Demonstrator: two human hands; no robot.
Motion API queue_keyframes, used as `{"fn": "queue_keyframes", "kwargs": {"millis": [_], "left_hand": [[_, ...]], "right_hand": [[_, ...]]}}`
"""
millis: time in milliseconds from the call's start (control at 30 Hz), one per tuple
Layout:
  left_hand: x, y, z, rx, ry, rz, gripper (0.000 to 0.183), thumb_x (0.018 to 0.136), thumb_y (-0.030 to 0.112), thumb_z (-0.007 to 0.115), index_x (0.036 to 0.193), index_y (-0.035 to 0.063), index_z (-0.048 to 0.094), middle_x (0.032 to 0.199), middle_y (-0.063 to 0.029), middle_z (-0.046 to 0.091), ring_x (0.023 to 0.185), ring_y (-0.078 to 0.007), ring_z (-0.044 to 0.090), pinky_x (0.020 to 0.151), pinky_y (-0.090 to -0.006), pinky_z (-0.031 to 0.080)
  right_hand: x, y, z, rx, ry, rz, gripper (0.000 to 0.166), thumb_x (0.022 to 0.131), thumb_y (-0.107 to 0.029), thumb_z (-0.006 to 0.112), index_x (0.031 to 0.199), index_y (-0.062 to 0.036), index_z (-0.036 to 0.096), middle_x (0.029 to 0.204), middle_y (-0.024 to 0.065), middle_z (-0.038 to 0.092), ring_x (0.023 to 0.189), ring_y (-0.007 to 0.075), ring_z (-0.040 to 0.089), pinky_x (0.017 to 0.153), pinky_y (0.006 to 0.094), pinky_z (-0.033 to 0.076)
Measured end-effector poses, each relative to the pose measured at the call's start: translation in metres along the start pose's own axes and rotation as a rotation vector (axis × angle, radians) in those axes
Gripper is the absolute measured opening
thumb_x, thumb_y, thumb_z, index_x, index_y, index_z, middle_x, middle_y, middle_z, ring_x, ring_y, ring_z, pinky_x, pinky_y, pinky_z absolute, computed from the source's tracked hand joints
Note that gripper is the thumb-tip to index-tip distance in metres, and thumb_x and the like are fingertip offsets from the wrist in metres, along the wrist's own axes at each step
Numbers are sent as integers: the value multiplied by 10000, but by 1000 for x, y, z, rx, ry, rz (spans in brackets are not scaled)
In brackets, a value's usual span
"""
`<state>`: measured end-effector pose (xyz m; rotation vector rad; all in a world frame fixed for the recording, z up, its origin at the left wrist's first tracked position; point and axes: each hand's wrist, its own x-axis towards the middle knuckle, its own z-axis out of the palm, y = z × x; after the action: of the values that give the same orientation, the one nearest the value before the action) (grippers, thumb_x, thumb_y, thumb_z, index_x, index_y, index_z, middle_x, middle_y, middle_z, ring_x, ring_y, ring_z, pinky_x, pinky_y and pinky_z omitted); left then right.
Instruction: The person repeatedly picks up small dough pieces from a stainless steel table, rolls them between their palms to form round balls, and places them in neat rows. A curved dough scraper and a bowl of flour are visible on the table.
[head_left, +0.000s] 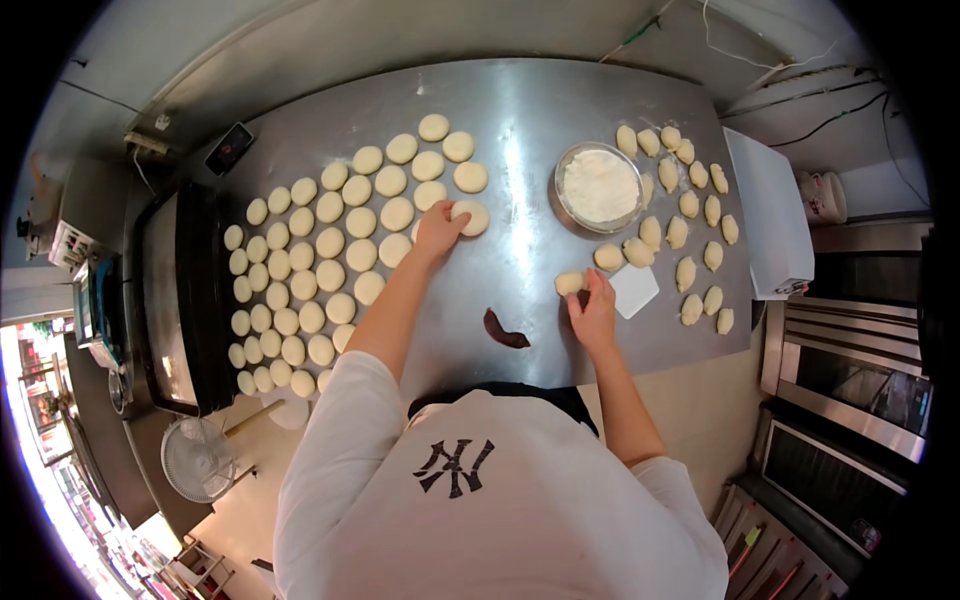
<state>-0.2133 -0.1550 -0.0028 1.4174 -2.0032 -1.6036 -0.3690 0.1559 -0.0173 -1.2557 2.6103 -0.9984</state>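
My left hand (440, 231) is at a flat round dough disc (472, 218), its thumb and fingers on the disc's left edge at the right end of many similar discs laid in rows. My right hand (593, 309) grips a small dough piece (571, 283) between thumb and fingers, low over the steel table. Just right of that hand lies a white dough scraper (636, 290). A round metal bowl of white flour (601, 187) stands beyond. Lumpy dough pieces (685, 274) are scattered at the right. A dark brown curved strip (505, 330) lies near the front edge.
The steel table (517, 97) reaches the wall. A phone (229, 149) lies at its far left corner, beside a black-rimmed tray (184, 300). A white box (769, 214) adjoins the right edge. A fan (199, 459) stands below left; steel ovens (855, 367) are at the right.
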Motion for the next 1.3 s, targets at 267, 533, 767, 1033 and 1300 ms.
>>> {"fn": "queue_keyframes", "kwargs": {"millis": [267, 533, 767, 1033, 1300], "left_hand": [[-71, 11, -2, 380, 39, 267, 512, 876, 275, 669, 1325, 61, 549, 1234, -160, 600, 922, -278, 664, 837, -378, 529], [-192, -38, 44, -264, -207, 9, 445, 958, 323, 593, 1269, 5, 581, 1020, -104, 685, 934, -194, 649, 855, -349, 512], [-194, -25, 65, -1241, -67, -255, 459, 1054, 362, 388, 1284, -22, 490, 1191, -148, 588, 1042, -229, 600, 904, -361, 505], [-232, 9, 56, -1128, -337, -256, 364, 1036, 190, 431, 1347, 2, 458, 1269, -106, 577, 1133, -229, 589, 986, -362, 483], [-246, 47, 53, -1160, -435, -28, 412, 1046, 273, 453, 1388, 45, 436, 1287, -73, 535, 1156, -167, 534, 975, -349, 464]], "right_hand": [[23, 3, -3, -186, -238, 117, 563, 777, -269, 747, 1259, -29, 580, 1153, 183, 613, 1075, 379, 559, 951, 458, 454], [-6, -51, 10, 243, -27, 9, 304, 753, -158, 785, 950, -21, 599, 974, 127, 587, 899, 293, 590, 766, 381, 495], [-11, -149, 5, 352, -281, -425, 313, 800, -120, 709, 1085, -32, 613, 1133, 152, 597, 999, 333, 589, 853, 405, 498], [-12, -140, -9, 523, -238, -446, 300, 853, -191, 590, 1075, -3, 664, 1060, 132, 674, 1009, 310, 602, 908, 400, 473], [-15, -169, -12, 1102, -54, 306, 297, 900, -117, 486, 1101, 11, 663, 1065, 120, 671, 1036, 214, 597, 938, 346, 463]]}}
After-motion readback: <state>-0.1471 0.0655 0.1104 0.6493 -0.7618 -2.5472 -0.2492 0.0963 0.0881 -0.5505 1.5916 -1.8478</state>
